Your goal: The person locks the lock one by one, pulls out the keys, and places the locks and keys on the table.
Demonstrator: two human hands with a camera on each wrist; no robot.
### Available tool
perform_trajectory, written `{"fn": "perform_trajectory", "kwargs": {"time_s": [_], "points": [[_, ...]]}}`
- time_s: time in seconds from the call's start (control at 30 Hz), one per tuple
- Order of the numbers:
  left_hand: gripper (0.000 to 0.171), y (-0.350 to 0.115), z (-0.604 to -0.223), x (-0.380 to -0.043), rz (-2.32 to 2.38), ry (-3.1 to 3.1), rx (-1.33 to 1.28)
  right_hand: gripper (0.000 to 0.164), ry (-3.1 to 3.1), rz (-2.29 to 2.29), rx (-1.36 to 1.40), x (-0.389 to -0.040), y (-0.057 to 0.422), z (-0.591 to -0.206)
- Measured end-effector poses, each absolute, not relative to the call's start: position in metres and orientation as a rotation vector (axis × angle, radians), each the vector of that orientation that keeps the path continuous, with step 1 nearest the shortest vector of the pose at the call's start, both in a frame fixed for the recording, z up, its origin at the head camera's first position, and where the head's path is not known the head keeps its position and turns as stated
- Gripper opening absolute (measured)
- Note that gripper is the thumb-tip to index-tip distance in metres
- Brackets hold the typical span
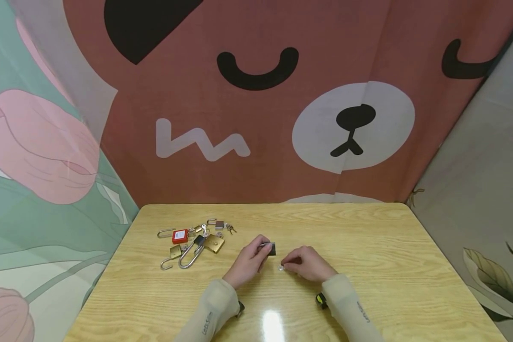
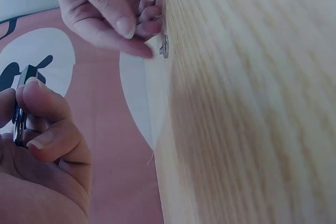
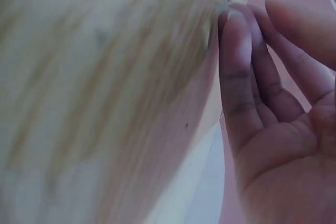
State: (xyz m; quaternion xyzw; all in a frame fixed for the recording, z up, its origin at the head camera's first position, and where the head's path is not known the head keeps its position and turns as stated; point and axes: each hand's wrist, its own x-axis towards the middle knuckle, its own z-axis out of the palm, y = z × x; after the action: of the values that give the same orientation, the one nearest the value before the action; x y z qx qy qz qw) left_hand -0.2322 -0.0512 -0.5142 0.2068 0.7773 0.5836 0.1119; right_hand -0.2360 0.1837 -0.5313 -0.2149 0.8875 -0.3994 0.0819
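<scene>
My left hand (image 1: 250, 261) holds a small dark padlock (image 1: 272, 249) a little above the table, between thumb and fingers. In the left wrist view the padlock (image 2: 21, 103) shows edge-on, partly hidden by the fingers. To the right, my right hand (image 1: 308, 263) is low over the table, fingertips right at a small silvery keyring piece (image 1: 280, 268) that lies on the wood. From the left wrist, that piece (image 2: 165, 46) appears just past the extended index finger, with the thumb apart from it.
At the table's left lie several padlocks: a red one (image 1: 180, 236), a large brass one (image 1: 214, 243), a smaller brass one with its shackle swung out (image 1: 175, 252) and a brown one (image 1: 220, 225) with keys (image 1: 231, 229). A printed cloth (image 1: 261, 180) hangs behind the wooden table (image 1: 367, 237).
</scene>
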Motion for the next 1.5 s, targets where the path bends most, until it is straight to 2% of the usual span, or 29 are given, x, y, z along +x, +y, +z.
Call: {"fn": "perform_trajectory", "kwargs": {"time_s": [0.2, 0.4, 0.63, 0.8, 0.97, 1.17, 1.3, 1.5], "points": [[0.023, -0.050, -0.519, -0.235, 1.698, 2.270, 0.589, 0.026, 2.697, -1.391, -0.685, -0.234, 0.178, -0.517], [0.020, -0.050, -0.518, -0.236, 1.702, 2.262, 0.588, 0.046, 2.584, -1.565, -0.905, -0.230, 0.169, -0.499], [0.024, -0.048, -0.520, -0.235, 1.708, 2.221, 0.650, 0.034, 2.767, -1.518, -0.962, -0.227, 0.162, -0.499], [0.020, -0.047, -0.522, -0.233, 1.741, 2.235, 0.608, 0.031, 2.816, -1.515, -0.966, -0.226, 0.161, -0.501], [0.034, -0.043, -0.519, -0.234, 1.898, 2.164, 0.593, 0.029, 2.864, -1.524, -0.942, -0.229, 0.160, -0.502], [0.035, -0.040, -0.519, -0.235, 1.990, 2.158, 0.515, 0.028, 2.925, -1.452, -0.988, -0.229, 0.158, -0.498], [0.036, -0.038, -0.520, -0.235, 2.031, 2.193, 0.455, 0.032, 2.980, -1.371, -1.016, -0.227, 0.156, -0.493], [0.029, -0.039, -0.519, -0.234, 1.996, 2.217, 0.475, 0.055, 2.993, -1.264, -0.971, -0.223, 0.155, -0.490]]}}
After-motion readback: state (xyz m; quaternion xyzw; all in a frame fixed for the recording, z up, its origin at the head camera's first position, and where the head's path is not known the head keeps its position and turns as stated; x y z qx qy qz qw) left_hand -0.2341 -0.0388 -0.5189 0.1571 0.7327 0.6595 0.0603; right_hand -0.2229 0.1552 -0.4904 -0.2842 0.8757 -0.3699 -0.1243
